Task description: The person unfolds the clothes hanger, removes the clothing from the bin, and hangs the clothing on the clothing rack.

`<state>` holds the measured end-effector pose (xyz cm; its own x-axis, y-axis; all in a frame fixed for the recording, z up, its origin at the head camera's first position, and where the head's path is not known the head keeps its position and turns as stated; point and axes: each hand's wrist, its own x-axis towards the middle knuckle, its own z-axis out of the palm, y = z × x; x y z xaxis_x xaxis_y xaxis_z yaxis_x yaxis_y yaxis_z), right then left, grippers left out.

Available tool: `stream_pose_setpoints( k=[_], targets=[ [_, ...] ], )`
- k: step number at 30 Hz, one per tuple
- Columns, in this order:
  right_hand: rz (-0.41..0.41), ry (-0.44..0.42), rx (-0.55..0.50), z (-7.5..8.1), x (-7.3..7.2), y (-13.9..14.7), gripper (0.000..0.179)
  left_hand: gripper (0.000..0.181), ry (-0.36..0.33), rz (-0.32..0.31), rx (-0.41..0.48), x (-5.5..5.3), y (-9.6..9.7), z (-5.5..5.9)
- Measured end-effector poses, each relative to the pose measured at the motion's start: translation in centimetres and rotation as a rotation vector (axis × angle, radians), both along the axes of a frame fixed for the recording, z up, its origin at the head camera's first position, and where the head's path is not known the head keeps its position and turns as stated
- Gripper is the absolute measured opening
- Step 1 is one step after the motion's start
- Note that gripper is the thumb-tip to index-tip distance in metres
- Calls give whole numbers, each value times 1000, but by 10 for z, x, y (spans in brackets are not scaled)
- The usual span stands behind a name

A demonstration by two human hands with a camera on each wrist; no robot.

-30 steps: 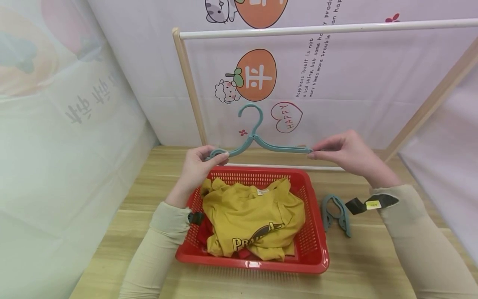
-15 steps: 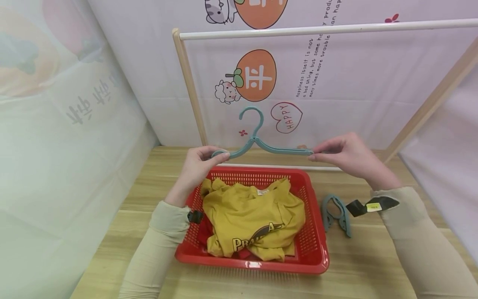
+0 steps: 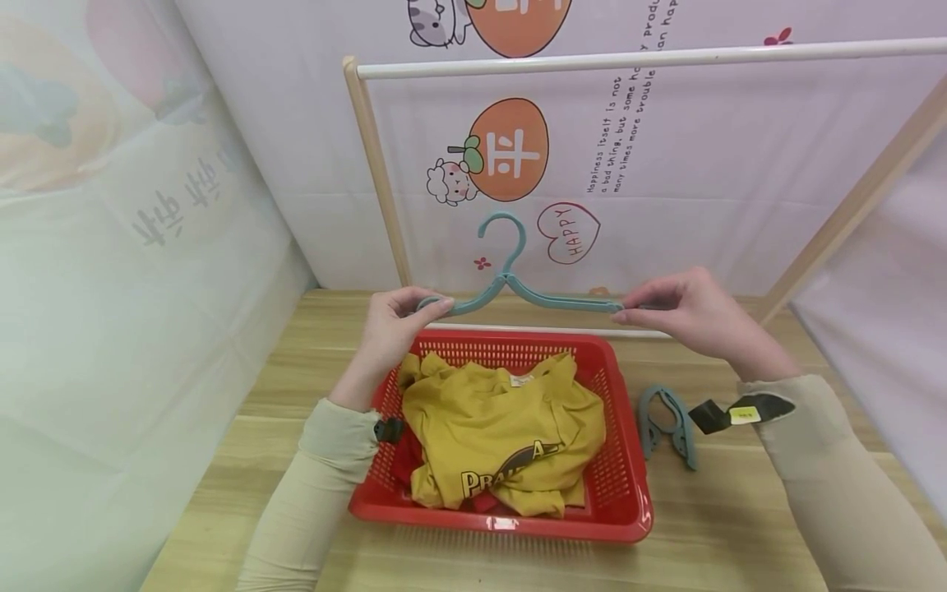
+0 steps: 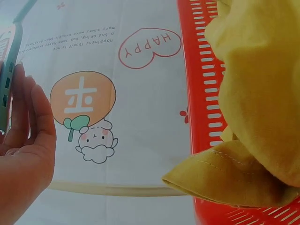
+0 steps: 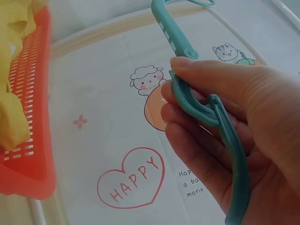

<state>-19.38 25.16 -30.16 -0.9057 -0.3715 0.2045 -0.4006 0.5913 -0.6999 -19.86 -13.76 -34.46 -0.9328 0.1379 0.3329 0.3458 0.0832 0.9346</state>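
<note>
Clearly pinched the teal hanger [image 3: 565, 302] at either side in left hand [image 3: 394, 322] and right hand [image 3: 693, 316], best done gently to spare the hinges [image 5: 189, 53].

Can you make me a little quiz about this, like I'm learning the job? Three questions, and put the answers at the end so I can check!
1. True or false: the yellow shirt lies in the red basket.

2. Count: how many hands hold the teal hanger?

3. Pick one: in the head view, where is the other hanger?
A. Inside the red basket
B. To the right of the red basket
C. To the left of the red basket

Key:
1. True.
2. Two: the left hand and the right hand.
3. B.
</note>
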Motion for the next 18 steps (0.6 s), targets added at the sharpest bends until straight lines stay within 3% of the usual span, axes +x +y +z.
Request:
stream_pose_setpoints(
  k=[11, 18],
  targets=[
    [-4, 17, -7, -4, 1, 0, 12, 15, 59, 84, 110, 0, -1, 3],
    [-60, 8, -15, -5, 2, -1, 10, 15, 76, 111, 134, -1, -5, 5]
  ],
)
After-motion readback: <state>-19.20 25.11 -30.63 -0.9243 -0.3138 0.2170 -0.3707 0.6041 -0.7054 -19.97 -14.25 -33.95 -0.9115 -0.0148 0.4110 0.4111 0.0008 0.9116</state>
